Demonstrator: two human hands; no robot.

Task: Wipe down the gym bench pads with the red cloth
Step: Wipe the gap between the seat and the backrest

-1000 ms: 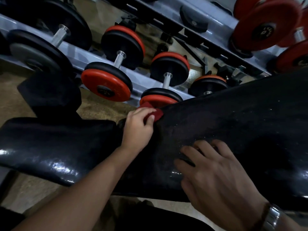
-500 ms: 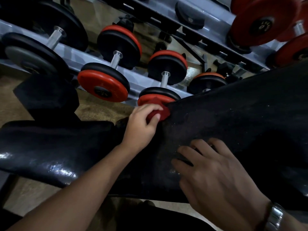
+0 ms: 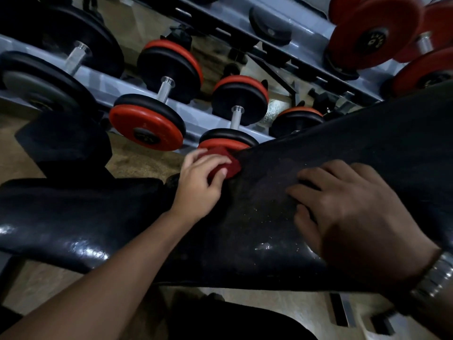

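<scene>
The left hand (image 3: pixel 198 185) has its fingers (image 3: pixel 218 171) closed on the red cloth (image 3: pixel 226 161) at the back pad's (image 3: pixel 343 133) far lower corner, pressing to scrub; the right hand (image 3: pixel 353 214) lies flat, fingers spread and empty, apparently bracing the pad.

We see bare back pad (image 3: pixel 355 143) to the right, past the flat right hand (image 3: pixel 353 212). Far side, dumbbells (image 3: pixel 235 114) on their rack (image 3: pixel 103 82) crowd the pad's edge.

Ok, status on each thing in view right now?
red cloth: bunched, pressed on back pad's far edge
left hand: gripping the cloth
right hand: flat on back pad, empty
back pad: inclined, speckled
seat pad: level, glossy
dumbbells: racked
</scene>
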